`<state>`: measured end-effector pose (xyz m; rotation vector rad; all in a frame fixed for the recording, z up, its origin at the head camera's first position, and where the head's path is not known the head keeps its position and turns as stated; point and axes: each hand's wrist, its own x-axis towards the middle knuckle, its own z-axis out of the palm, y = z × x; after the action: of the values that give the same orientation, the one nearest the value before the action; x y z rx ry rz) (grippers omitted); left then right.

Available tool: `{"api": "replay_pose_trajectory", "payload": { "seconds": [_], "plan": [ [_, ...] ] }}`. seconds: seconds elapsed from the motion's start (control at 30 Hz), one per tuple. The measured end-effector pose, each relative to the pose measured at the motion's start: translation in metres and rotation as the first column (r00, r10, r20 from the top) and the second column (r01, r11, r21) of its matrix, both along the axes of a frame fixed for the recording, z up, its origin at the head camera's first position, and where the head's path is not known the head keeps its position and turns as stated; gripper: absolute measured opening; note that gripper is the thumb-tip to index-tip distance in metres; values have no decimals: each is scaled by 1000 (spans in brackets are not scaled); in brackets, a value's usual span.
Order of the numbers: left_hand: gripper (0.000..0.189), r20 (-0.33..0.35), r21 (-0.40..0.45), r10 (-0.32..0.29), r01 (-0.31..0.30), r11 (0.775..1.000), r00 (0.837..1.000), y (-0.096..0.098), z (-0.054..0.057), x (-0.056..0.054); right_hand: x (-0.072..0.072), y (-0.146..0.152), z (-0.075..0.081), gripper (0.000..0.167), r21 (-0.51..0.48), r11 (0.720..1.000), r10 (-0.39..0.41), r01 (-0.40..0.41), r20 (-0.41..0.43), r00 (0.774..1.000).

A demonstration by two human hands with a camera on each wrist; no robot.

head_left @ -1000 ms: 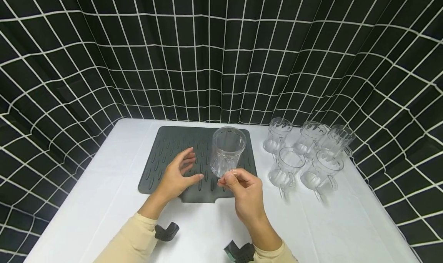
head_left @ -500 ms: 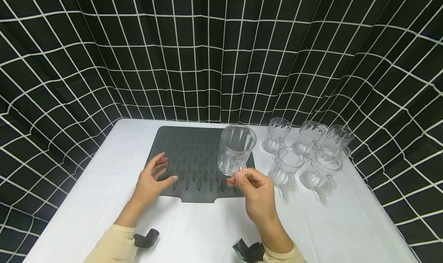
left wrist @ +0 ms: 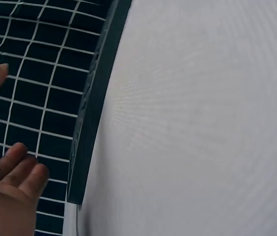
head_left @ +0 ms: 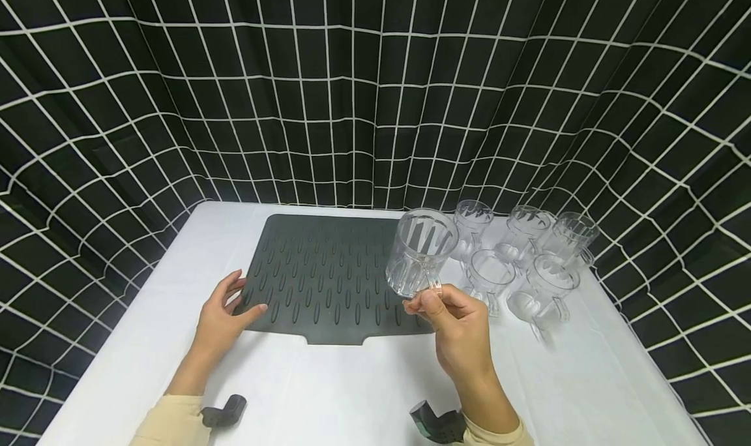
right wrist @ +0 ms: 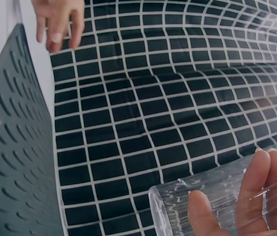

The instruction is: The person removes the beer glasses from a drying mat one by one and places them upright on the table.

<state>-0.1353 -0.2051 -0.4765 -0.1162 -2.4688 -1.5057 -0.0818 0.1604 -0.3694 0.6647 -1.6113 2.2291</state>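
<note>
My right hand pinches the handle of a clear mug, thumb on top, and holds it upright over the right part of the dark grey drying mat. In the right wrist view the fingers and thumb lie against the see-through mug. My left hand hovers by the mat's left edge with thumb and fingers spread and nothing between them. The left wrist view shows those fingers apart, beside the mat's edge.
Several more clear mugs stand in a cluster at the right, among them a front mug and a corner mug. White cloth covers the table. A black curtain with white grid lines surrounds its back and sides.
My right hand has carried the mug to the right, from over the mat toward the other mugs. My left hand has drawn back left and toward me, away from the mug.
</note>
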Motion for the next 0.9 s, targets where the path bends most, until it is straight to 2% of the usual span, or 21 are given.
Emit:
{"api": "replay_pose_trajectory", "payload": {
  "seconds": [0.17, 0.4, 0.63, 0.9],
  "plan": [
    [88, 43, 15, 15, -16, 1000, 999, -4, -7, 1, 0, 9, 3, 18, -13, 1000, 13, -13, -30, 999],
    [91, 133, -20, 13, -11, 1000, 991, -9, -12, 3, 2, 18, 8, 19, -29, 999, 17, -18, -54, 998],
    [94, 198, -37, 20, -13, 999, 980, -11, -13, 5, 2, 27, 15, 23, -114, 987, 101, -117, -139, 985],
    [94, 241, -75, 18, 0, 997, 970, -15, -19, 3, 1, 45, 23, 17, -165, 972, 132, -165, -193, 972]
  ]
}}
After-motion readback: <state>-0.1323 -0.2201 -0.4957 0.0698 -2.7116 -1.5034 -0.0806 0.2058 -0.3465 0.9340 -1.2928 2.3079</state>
